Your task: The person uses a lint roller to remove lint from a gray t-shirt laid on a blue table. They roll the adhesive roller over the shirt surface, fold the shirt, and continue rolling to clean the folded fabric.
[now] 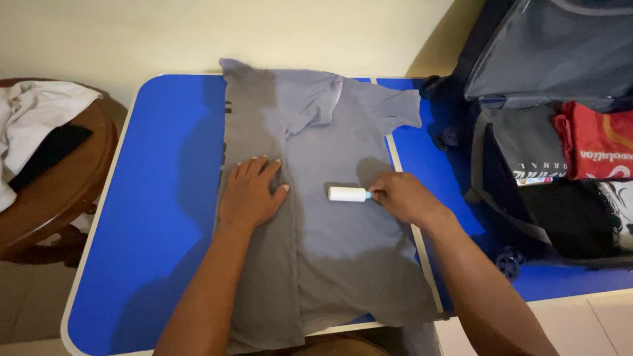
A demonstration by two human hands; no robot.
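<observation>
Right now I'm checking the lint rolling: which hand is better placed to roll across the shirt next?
The right hand: it already holds the lint roller on the grey shirt. The left hand lies flat, pinning the fabric.

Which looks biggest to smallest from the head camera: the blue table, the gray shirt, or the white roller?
1. blue table
2. gray shirt
3. white roller, in the right hand
</observation>
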